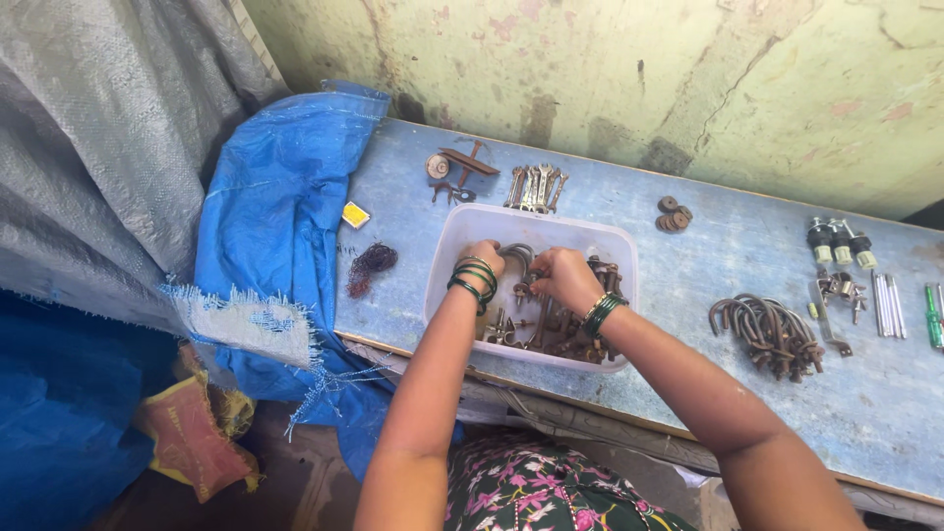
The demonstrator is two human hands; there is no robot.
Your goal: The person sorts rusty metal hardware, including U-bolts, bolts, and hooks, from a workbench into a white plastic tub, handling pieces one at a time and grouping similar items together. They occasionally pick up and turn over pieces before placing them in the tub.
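A clear plastic tub sits on a worn blue tabletop, holding several rusty metal parts. Both my hands are inside it. My left hand, green bangles on the wrist, is closed on one end of a curved rusty U-bolt. My right hand, also bangled, grips the same bolt's other side just above the heap of parts.
A pile of rusty U-bolts lies to the right. Spanners, washers, a wire tangle, plugs and small rods dot the table. A blue tarp hangs at left; a stained wall stands behind.
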